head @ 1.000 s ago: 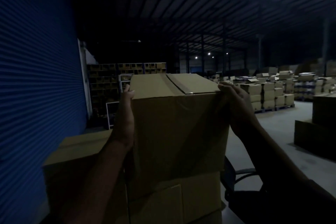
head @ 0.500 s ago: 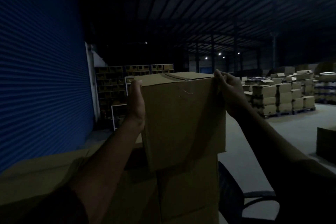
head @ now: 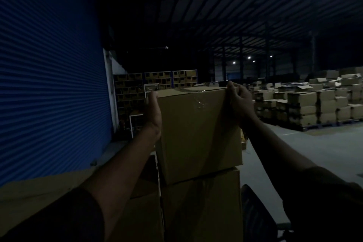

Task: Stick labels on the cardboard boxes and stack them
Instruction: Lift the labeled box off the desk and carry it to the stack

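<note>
A tall brown cardboard box [head: 198, 131], taped shut along the top, sits on another cardboard box [head: 202, 204] in the middle of the head view. My left hand [head: 154, 112] presses flat against its upper left side. My right hand [head: 238, 100] grips its top right corner, fingers curled over the edge. The box is slightly turned on the one below. No label shows on the face toward me.
A lower cardboard box [head: 39, 198] lies at bottom left beside a blue roller shutter [head: 49, 84]. A dark chair [head: 257, 216] stands at lower right. Pallets of stacked boxes [head: 306, 106] fill the far right; shelving [head: 157, 82] stands behind. Bare concrete floor [head: 314, 147] opens to the right.
The box has been lifted and pushed away from me onto the lower box; its top face, broad before, now shows only as a thin strip. Both hands kept their hold.
</note>
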Action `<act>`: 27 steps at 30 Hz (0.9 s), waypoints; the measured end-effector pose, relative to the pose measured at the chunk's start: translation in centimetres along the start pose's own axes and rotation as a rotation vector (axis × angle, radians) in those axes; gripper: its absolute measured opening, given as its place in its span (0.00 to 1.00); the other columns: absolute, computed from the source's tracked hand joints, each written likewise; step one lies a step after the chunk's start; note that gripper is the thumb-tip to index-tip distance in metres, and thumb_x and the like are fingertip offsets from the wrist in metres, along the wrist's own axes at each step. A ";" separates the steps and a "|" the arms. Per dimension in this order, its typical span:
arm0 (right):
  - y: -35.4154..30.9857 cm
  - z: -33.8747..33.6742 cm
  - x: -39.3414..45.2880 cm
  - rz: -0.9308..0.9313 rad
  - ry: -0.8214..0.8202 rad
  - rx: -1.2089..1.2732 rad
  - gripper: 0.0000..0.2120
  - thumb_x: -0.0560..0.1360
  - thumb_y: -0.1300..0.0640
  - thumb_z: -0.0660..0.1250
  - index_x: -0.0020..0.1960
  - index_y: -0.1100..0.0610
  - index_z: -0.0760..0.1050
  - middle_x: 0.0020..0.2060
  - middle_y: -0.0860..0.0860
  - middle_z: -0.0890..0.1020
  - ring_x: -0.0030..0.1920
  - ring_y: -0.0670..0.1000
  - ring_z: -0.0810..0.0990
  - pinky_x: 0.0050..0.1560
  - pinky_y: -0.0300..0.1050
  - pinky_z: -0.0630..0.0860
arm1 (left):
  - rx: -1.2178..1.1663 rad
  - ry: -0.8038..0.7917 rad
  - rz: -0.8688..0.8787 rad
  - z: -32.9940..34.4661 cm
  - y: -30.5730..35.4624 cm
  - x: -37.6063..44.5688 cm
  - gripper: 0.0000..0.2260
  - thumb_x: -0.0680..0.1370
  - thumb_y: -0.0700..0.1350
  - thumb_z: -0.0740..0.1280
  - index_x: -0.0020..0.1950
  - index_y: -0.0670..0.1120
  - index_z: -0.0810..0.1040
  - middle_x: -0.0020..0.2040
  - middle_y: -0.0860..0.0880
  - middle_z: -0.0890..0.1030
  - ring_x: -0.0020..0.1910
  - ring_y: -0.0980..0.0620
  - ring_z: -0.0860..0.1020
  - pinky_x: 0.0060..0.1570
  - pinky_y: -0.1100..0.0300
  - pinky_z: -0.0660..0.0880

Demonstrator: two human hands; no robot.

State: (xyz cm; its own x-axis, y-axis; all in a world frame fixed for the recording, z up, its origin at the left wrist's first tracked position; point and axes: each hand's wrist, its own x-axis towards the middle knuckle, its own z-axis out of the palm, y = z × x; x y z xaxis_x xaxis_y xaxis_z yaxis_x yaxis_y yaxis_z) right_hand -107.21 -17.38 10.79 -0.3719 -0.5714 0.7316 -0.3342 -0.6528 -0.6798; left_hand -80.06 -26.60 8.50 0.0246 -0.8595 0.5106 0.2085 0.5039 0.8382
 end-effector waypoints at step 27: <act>-0.5 5.4 -4.6 -0.484 0.131 -0.512 0.19 0.81 0.49 0.66 0.69 0.53 0.72 0.70 0.50 0.73 0.70 0.48 0.70 0.67 0.49 0.72 | 0.571 0.097 0.604 1.0 4.1 -5.5 0.33 0.80 0.69 0.58 0.76 0.49 0.73 0.81 0.48 0.66 0.79 0.51 0.66 0.75 0.48 0.69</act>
State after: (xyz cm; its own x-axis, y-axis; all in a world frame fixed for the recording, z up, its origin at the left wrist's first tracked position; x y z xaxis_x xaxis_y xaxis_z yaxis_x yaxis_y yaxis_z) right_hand -100.67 -17.10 8.06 -0.1693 -0.1914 0.9668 -0.8405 -0.4843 -0.2431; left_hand -80.29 -19.72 9.30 0.0626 -0.4184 0.9061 -0.3941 0.8237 0.4076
